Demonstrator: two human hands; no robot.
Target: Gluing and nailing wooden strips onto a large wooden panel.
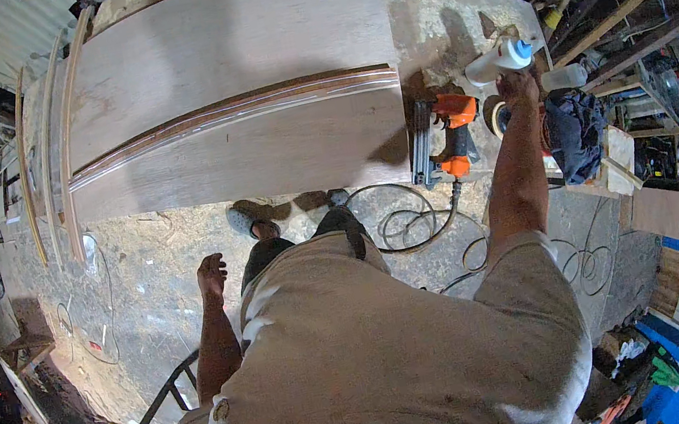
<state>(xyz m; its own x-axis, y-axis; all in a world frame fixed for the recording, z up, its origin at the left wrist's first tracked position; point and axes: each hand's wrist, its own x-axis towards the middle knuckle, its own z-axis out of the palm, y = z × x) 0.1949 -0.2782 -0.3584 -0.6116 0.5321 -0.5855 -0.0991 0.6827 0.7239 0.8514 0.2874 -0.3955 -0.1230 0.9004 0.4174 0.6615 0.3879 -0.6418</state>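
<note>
At the far right of the worktop, my right hand [519, 86] is closed around a white bottle [488, 65] with a blue cap, which lies tilted to the right. My left hand [212, 278] hangs at my left side, fingers loosely curled and apart, with nothing in it. In front of me lies a wide pale plywood panel [236, 39]. Long thin wood strips [249, 108] run across it, with white lines along them. An orange and black nail gun [454, 114] rests just right of the panel, nearer to me than the bottle.
A roll of tape [498, 120], a translucent container [565, 77] and a dark cloth [576, 134] sit by my right forearm. The nail gun's black hose [413, 244] coils toward the floor. More long strips [70, 123] cross the panel's left end. Timber lengths [631, 11] stack at right.
</note>
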